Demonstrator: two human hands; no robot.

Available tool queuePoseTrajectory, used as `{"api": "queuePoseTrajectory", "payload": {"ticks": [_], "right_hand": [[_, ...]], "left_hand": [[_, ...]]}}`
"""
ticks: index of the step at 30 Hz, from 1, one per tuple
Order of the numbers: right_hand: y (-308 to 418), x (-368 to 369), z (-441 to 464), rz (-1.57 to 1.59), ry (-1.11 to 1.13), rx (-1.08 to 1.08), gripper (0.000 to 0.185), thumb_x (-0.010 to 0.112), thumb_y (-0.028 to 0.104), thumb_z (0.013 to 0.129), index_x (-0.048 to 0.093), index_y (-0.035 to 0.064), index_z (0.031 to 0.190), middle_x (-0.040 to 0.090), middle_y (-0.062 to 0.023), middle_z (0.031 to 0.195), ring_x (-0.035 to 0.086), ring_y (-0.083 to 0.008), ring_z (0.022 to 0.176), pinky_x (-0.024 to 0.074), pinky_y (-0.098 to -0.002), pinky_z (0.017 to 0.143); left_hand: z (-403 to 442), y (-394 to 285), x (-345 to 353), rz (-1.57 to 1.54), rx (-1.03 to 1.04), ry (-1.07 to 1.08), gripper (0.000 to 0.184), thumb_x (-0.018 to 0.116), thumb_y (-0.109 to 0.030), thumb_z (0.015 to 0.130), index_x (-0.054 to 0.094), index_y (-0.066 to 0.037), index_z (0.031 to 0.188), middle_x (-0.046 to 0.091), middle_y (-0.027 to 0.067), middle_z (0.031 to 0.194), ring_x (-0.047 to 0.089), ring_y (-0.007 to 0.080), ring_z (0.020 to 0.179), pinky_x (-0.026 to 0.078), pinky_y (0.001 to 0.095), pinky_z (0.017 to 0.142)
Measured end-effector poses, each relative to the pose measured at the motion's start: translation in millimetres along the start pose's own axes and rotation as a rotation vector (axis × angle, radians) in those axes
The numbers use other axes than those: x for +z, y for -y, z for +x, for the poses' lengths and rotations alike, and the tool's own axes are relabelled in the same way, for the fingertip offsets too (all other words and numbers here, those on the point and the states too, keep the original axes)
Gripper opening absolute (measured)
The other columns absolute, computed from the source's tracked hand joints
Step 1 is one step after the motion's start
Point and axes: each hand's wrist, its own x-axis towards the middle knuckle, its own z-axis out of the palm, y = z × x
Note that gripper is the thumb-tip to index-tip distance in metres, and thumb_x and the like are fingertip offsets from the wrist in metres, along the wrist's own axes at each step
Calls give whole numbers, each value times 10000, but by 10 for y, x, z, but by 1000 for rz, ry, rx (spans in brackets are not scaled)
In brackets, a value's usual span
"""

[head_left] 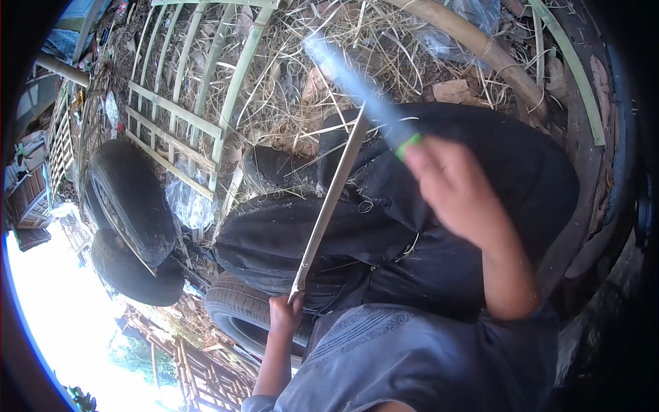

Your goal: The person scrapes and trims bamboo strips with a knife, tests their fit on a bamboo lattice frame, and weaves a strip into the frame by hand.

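Note:
My right hand [449,189] is raised above my dark-trousered legs, closed round the handle of a knife [357,89]. The long blade is smeared by motion and points to the upper left; a bright green band shows by my fingers. My left hand [285,312], near my waist, is closed on the lower end of a bamboo strip [329,196]. From there the strip slants up across my legs, its far end reaching close to the blade. Whether blade and strip touch, I cannot tell. Thin shavings [343,34] litter the ground beyond my legs.
A lattice of bamboo slats [185,123] lies at the upper left. Several tyres [130,199] are at the left, one beside my left arm. A thick bamboo pole [473,48] crosses the upper right, near clear plastic [446,44]. A crumpled plastic bag [189,202] lies below the lattice.

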Motion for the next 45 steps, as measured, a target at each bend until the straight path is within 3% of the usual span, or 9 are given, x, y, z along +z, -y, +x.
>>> {"api": "queuePoseTrajectory", "payload": {"ticks": [5,7,10,12,18,22,29,30,45], "right_hand": [[208,-95,49,117,-89,246,312,468,277,1009,522,39,814,402,42,558,359,-58,503,327,-251,462],[99,27,101,-149,22,-52,329,433,331,1019,522,64,850,405,47,552,353,-21,432,289,-200,388],[229,-96,78,155,-156,309,321,477,305,1004,531,50,817,409,52,564,367,-40,493,310,-229,450],[49,-17,67,-74,-10,64,319,415,321,1023,539,65,878,425,49,564,375,-19,442,288,-193,388],[66,-32,94,-134,78,112,287,434,271,1013,537,44,871,444,24,553,390,-29,435,297,-207,384],[259,-200,159,218,-224,382,374,509,316,986,544,2,785,475,-112,520,458,-201,438,355,-365,453],[156,23,127,-148,64,278,299,577,280,937,579,17,795,541,-65,589,526,-159,478,390,-347,473],[164,56,116,-573,296,83,274,608,281,908,581,34,794,589,-122,629,588,-296,520,426,-400,497],[-56,782,-282,-1006,245,-424,308,616,385,886,550,84,877,633,-126,656,664,-322,590,527,-429,516]], "left_hand": [[10,-3,-11,-27,49,8,305,656,-206,857,637,12,645,584,177,546,627,322,535,474,380,515],[16,6,-23,5,79,2,350,630,-197,881,621,4,593,585,134,506,625,246,473,469,351,495],[28,0,-44,-36,106,9,375,634,-207,879,595,10,576,566,145,497,608,264,455,452,359,481],[30,-73,-121,5,-3,113,186,681,-185,813,678,-13,741,600,209,620,643,389,638,498,411,563],[35,-62,-142,-1,47,128,137,674,-155,816,688,-27,863,635,216,727,645,408,724,508,416,601],[33,8,-100,-73,63,118,137,671,-152,826,692,-27,878,640,218,743,644,416,746,512,420,617],[58,-113,-166,-42,34,140,172,674,-142,822,689,-19,942,664,215,839,647,418,828,518,428,694],[85,-127,-178,-49,35,142,182,673,-148,826,689,-15,950,667,217,854,651,409,841,516,425,708],[105,-108,-227,-141,16,191,421,615,-349,908,664,52,791,627,240,685,642,388,701,490,432,669]]}}
